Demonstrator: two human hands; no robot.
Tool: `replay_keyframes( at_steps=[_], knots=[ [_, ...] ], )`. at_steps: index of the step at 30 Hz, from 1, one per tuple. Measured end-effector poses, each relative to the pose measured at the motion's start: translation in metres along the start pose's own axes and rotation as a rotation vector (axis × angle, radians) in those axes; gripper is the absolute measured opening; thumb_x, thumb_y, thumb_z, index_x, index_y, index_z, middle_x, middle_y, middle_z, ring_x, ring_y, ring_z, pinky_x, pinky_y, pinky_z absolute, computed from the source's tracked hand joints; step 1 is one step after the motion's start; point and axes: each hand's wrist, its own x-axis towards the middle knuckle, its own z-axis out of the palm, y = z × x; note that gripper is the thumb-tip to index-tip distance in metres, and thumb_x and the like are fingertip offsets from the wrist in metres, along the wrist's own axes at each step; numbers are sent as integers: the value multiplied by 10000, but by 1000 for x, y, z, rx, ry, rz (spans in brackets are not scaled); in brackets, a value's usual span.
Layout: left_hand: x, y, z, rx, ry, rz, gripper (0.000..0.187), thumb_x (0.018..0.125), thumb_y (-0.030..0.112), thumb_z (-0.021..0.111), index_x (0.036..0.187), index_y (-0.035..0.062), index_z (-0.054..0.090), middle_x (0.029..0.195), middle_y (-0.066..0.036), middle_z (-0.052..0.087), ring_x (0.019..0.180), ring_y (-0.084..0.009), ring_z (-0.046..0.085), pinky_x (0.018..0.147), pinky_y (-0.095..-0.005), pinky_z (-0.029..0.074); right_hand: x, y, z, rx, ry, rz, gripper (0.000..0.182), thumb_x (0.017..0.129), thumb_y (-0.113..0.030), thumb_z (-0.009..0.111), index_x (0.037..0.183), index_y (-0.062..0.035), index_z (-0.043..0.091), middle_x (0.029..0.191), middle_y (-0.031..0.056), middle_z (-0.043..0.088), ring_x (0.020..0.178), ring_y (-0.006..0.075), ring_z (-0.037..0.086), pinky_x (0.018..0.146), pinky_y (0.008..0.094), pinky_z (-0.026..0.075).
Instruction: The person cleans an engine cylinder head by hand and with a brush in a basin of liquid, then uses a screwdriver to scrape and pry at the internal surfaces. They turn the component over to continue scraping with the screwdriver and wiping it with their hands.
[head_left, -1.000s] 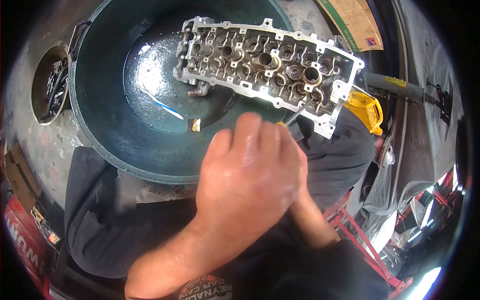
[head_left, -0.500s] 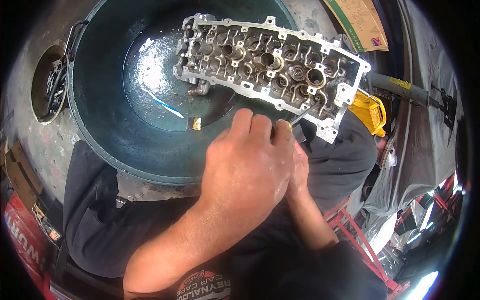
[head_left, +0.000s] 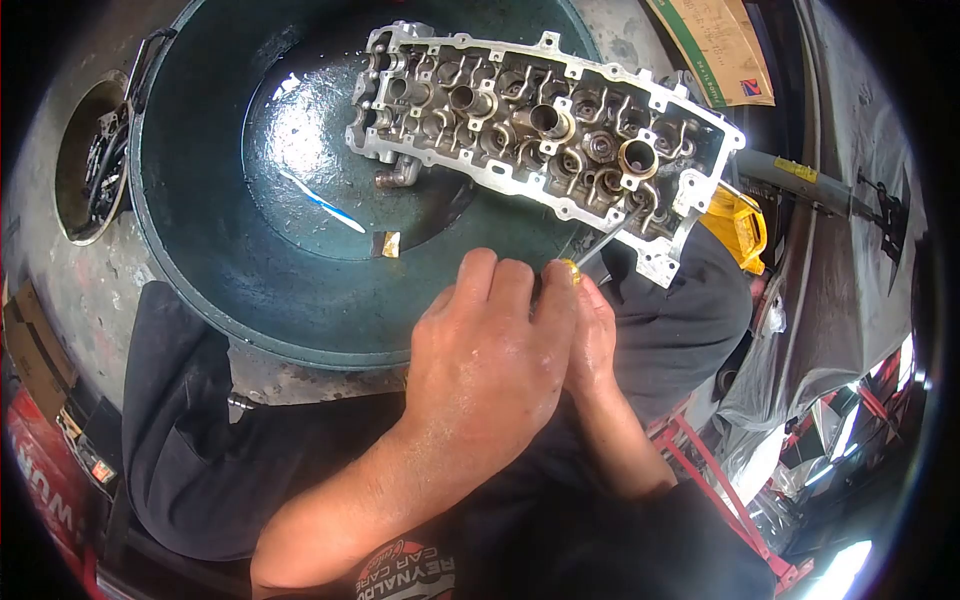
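An aluminium cylinder head (head_left: 505,172) lies tilted across a dark green tub, its valve side up with several round tubes standing in it. My left hand (head_left: 490,350) is closed, back up, around the yellow handle of a screwdriver (head_left: 600,243). Its thin metal shaft reaches into the near right corner of the cylinder head; the tip is hard to make out there. Beside and partly behind it, my right hand (head_left: 593,345) is closed at the same yellow handle. Its fingers are largely hidden by my left hand.
The tub (head_left: 300,345) holds a dark wet liquid, a blue-and-white strip (head_left: 325,206) and a small tag (head_left: 386,244). To the left stands a round container (head_left: 92,175) with dark parts. A yellow object (head_left: 738,228), a grey bar (head_left: 790,170) and cardboard (head_left: 715,50) are on the right.
Both hands have drawn slightly down, away from the cylinder head. More of the screwdriver's shaft and yellow handle now shows. The cylinder head appears shifted only slightly in view.
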Motion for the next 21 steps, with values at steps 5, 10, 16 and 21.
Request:
replay_keyframes(
  at_steps=[5, 10, 16, 21],
  knots=[
    [-5, -1, 0, 13, 39, 11, 416, 738, -29, 705, 1151, 24, 692, 890, -66, 589, 825, -267, 593, 632, -391, 536, -1, 1, 2, -12, -10, -14, 286, 1046, -265, 600, 1106, 14, 625, 884, 119, 688, 695, 164, 586, 669, 290, 481],
    [-5, 6, 3, 77, 69, 44, 413, 740, -8, 695, 1153, -1, 679, 880, -82, 576, 819, -269, 587, 613, -383, 532, 0, 8, -5, 6, -9, -30, 258, 1046, -234, 591, 1112, 13, 631, 893, 73, 677, 731, 126, 580, 685, 270, 479],
    [-4, 19, 9, 159, 35, 92, 401, 761, 72, 670, 1148, -30, 646, 863, -88, 548, 827, -247, 575, 587, -338, 532, -5, 2, -5, -25, -102, -48, 220, 1054, -196, 549, 1140, -19, 647, 1001, 19, 667, 861, 92, 601, 773, 255, 496],
    [-1, 27, 19, 206, 46, 84, 382, 763, 97, 680, 1119, -33, 638, 852, -80, 532, 824, -230, 567, 583, -295, 530, -2, 11, -12, -205, -129, -125, 250, 1067, -227, 511, 1144, -37, 655, 1042, 15, 655, 945, 123, 606, 844, 279, 499]
  ],
)
